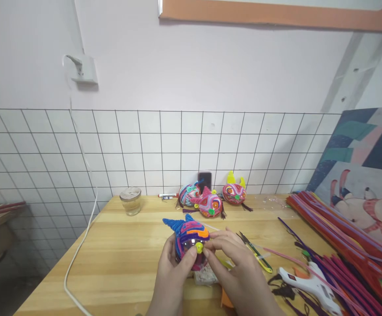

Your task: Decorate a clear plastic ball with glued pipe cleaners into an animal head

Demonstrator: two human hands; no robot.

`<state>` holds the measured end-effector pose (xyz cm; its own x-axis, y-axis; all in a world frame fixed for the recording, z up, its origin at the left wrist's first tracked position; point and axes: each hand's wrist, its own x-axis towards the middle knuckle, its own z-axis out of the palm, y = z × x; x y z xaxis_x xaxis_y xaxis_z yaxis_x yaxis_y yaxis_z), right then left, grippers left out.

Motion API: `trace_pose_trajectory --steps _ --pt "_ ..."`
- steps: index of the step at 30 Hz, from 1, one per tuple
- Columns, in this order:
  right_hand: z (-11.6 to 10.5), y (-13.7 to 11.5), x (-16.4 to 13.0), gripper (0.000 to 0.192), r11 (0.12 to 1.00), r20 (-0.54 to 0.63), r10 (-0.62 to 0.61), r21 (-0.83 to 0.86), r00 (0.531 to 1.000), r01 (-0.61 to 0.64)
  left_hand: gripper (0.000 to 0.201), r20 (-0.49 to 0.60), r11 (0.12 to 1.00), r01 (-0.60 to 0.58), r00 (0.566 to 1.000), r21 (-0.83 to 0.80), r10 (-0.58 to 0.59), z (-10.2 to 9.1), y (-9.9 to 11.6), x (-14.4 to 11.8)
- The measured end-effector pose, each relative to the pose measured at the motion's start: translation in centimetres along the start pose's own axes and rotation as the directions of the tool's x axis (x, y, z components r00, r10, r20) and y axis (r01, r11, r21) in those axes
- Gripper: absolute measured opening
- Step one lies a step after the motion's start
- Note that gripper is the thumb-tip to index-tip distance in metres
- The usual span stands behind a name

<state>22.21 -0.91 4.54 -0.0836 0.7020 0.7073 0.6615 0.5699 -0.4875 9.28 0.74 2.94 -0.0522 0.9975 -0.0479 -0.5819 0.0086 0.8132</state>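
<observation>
Fingers (pixel 207 251) pinching yellow bead (pixel 199 247), perhaps glossy, fuzzy striped ball (pixel 191 237)

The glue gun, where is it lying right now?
In the head view, the white glue gun lies on the wooden table at lower right, beside the pile of pipe cleaners, right of the right hand.

Wooden tabletop (pixel 118 254), against a tiled wall. At the back stood a glass jar (pixel 130 201), three finished pipe-cleaner fish (pixel 210 202) and a dark phone (pixel 205 180). A white cable (pixel 79 250) trailed along the left. On the right lay scissors (pixel 255 252), a white glue gun (pixel 309 285) and heaped pipe cleaners (pixel 342 232).
</observation>
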Motion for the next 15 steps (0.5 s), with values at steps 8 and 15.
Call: trace_pose_trajectory --steps 8,15 --pt "-0.38 -0.11 0.18 0.013 1.0 0.013 0.004 0.027 1.0 -0.004 0.056 0.103 0.999 -0.018 0.994 -0.043 0.022 -0.2 -0.27 0.11" --pt "-0.02 -0.19 0.14 0.015 1.0 0.003 -0.021 0.012 1.0 0.021 0.06 0.085 1.0 -0.02 0.996 -0.018 0.022 -0.31 -0.57 0.19"
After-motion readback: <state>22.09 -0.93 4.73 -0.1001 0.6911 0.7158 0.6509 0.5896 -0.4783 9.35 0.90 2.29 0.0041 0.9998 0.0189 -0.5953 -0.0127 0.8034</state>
